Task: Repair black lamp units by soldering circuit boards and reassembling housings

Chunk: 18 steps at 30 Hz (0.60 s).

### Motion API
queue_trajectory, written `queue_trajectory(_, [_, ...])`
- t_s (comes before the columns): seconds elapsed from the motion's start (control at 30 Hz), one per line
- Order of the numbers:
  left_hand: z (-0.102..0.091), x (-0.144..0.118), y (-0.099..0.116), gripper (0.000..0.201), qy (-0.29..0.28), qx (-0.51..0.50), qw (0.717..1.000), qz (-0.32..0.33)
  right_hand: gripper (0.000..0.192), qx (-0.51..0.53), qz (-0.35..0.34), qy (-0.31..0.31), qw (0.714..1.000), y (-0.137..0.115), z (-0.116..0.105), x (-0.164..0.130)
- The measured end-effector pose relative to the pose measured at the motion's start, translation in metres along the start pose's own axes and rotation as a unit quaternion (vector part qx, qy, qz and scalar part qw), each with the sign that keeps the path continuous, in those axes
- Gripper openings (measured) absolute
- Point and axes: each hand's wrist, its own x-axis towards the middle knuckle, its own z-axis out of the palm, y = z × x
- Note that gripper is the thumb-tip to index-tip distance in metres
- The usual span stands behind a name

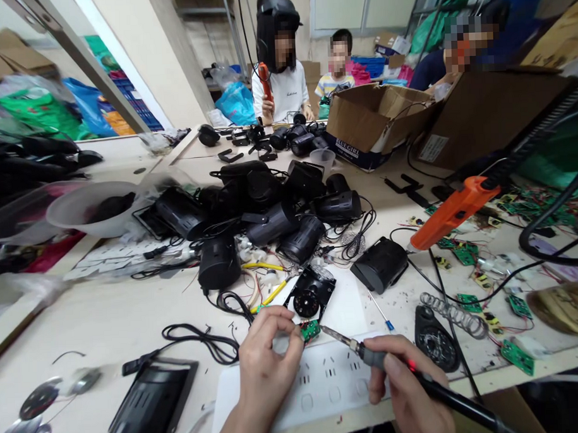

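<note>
Pale-walled workshop (167,56), cluttered table (107,302), left hand (270,353) pinching circuit board (311,330), right hand (403,370) gripping soldering iron (447,393)

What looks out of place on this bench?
A loose circuit board at right: it lies at the bench's front edge and might get knocked off. The soldering iron in the right hand looks normal; no clear damage.

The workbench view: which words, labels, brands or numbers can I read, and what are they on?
"BLUE GIRL": on the open cardboard box.
White label on the larger brown box: too small to read.
Dark script on the white T-shirt: too blurred to read.
Green circuit board by the left hand: no readable marking.
</note>
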Motion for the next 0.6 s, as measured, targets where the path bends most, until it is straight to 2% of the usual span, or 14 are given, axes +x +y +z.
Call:
queue_trajectory(0.17, [0.000, 0.000, -0.002, 0.015, -0.003, 0.002, 1.000, -0.009, 0.037, -0.018, -0.011, 0.000, 1.000, -0.006, -0.005, -0.002])
queue_trajectory(0.27, [0.000, 0.001, -0.003, 0.015, -0.007, 0.000, 1.000, -0.008, 0.036, -0.065, -0.037, 0.031, 0.997, -0.011, -0.015, -0.002])
queue_trajectory(0.47, [-0.004, 0.008, -0.008, 0.016, -0.024, 0.010, 0.999, 0.031, 0.026, -0.087, -0.153, 0.142, 0.974, -0.041, -0.068, 0.006])
queue_trajectory(0.6, [-0.004, 0.018, -0.006, 0.014, -0.058, 0.012, 0.995, 0.075, 0.019, -0.098, -0.236, 0.256, 0.932, -0.067, -0.099, 0.004])
